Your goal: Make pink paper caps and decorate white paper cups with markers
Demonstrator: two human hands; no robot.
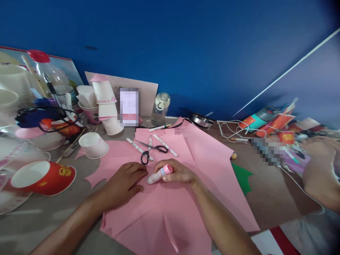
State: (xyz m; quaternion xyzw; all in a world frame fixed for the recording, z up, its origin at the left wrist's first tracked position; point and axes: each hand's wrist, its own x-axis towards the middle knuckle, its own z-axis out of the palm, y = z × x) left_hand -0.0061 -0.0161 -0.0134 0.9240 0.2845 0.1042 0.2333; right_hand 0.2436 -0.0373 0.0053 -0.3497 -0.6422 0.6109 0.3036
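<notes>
My right hand (180, 171) is closed round a glue stick (158, 175) with a pink cap and a pale patterned body, held tilted over the pink paper (151, 202). My left hand (123, 182) lies on that paper to the left of the glue stick, fingers stretched out and holding nothing I can see. Just beyond both hands are scissors (154, 148) with black handles. White marker pens (165, 145) lie on either side of them. Several pink sheets overlap beneath it all, some with cut, curved edges.
Paper cups stand at the left, including a red cup (50, 177) on its side and a white cup (93, 145). A water bottle (160, 108), a propped screen (129, 106) and a tape roll (202, 121) line the wall. Another person's arm (321, 170) is at right.
</notes>
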